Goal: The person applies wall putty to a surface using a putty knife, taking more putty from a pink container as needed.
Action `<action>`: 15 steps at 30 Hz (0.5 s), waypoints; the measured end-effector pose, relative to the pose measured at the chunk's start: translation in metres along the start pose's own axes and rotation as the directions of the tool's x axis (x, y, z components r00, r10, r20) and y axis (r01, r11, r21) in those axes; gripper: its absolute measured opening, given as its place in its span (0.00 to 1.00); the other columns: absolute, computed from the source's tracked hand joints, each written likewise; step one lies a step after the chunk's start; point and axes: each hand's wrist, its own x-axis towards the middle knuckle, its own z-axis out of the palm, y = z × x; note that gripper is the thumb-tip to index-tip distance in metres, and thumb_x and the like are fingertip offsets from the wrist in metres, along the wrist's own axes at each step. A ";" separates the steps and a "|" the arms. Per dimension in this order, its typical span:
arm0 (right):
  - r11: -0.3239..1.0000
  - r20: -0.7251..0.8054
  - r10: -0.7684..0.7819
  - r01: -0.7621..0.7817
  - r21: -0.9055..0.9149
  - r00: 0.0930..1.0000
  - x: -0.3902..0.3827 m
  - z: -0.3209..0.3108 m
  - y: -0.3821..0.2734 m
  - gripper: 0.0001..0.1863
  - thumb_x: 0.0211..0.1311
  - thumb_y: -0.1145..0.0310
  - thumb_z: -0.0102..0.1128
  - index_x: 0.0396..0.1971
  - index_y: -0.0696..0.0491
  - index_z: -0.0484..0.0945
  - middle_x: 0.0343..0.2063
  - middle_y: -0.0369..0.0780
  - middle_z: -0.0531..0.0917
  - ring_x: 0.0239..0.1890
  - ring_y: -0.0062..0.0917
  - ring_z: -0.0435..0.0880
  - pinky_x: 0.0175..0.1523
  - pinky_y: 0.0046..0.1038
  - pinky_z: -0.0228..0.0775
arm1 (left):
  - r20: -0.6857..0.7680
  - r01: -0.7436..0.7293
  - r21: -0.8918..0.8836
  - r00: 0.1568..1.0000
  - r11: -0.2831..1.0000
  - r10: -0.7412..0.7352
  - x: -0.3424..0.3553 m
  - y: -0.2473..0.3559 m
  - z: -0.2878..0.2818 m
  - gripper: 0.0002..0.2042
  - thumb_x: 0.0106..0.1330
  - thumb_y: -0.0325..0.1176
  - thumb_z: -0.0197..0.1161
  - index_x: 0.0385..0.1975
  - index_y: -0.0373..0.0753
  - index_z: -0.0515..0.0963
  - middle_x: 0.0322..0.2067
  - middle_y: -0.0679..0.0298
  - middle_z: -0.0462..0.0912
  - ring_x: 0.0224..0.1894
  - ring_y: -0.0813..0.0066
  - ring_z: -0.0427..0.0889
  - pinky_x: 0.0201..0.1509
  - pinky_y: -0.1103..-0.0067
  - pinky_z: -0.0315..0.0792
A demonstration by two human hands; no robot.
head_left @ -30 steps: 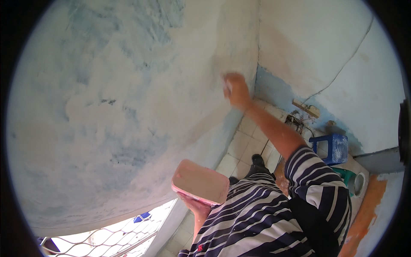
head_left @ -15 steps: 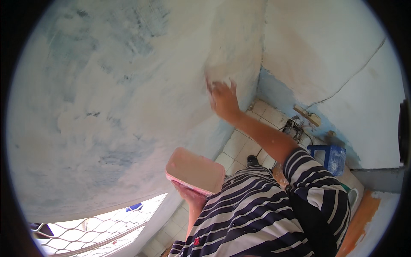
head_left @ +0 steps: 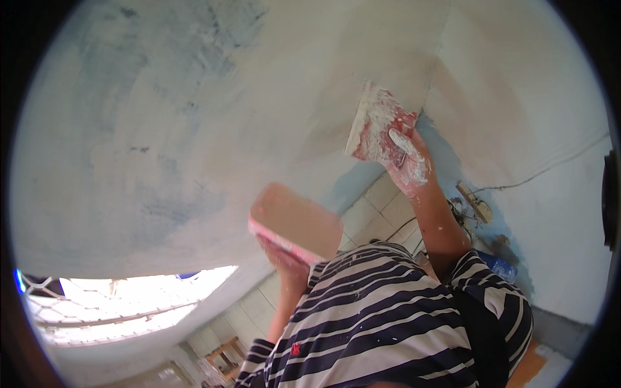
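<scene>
In my right hand (head_left: 412,165) is a wide red putty knife (head_left: 381,123), its blade thickly smeared with white paste. White smears also coat that hand's thumb and palm. The knife is held up close to the wall (head_left: 213,116), which is patchy with whitish filler over blue-grey; whether its edge touches the surface I cannot tell. My left hand (head_left: 284,258) grips a pink rectangular tub (head_left: 294,223) from below, in front of my striped shirt. What lies inside the tub looks pale and smooth, though motion blurs it.
A second wall (head_left: 517,110) meets the first at a corner on the right, with a cable (head_left: 543,173) running to a socket strip (head_left: 474,202). Below lie floor tiles (head_left: 372,210) and a blue plastic stool (head_left: 499,266), partly hidden. A window grille (head_left: 123,310) is at lower left.
My right hand has moved right and turned, bringing the putty knife's coated face into view. The tub in my left hand has risen slightly. The whole view has shifted.
</scene>
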 end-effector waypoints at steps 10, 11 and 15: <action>0.072 0.690 -0.219 0.717 -0.694 0.690 -0.058 -0.008 -0.007 0.15 0.57 0.78 0.59 0.46 0.57 0.81 0.43 0.44 0.81 0.44 0.35 0.82 0.49 0.34 0.75 | -0.017 0.136 -0.367 0.988 0.920 -0.153 0.014 -0.024 0.100 0.31 0.75 0.58 0.39 0.68 0.42 0.55 0.66 0.60 0.61 0.67 0.63 0.62 0.70 0.67 0.60; 0.123 0.634 -0.187 0.658 -0.743 0.750 -0.065 -0.003 -0.001 0.19 0.52 0.80 0.58 0.47 0.56 0.81 0.40 0.45 0.80 0.44 0.41 0.80 0.50 0.37 0.73 | -0.030 0.140 -0.349 0.987 0.926 -0.161 0.012 -0.026 0.107 0.32 0.75 0.59 0.39 0.68 0.42 0.55 0.67 0.59 0.61 0.67 0.62 0.63 0.70 0.66 0.60; 0.060 0.638 -0.003 0.637 -0.769 0.770 -0.073 -0.003 -0.008 0.24 0.47 0.84 0.53 0.48 0.57 0.80 0.42 0.47 0.79 0.48 0.44 0.76 0.56 0.40 0.68 | 0.033 0.191 -0.376 0.981 0.907 -0.192 0.016 -0.034 0.129 0.31 0.75 0.58 0.40 0.68 0.41 0.55 0.67 0.59 0.61 0.67 0.63 0.63 0.70 0.67 0.61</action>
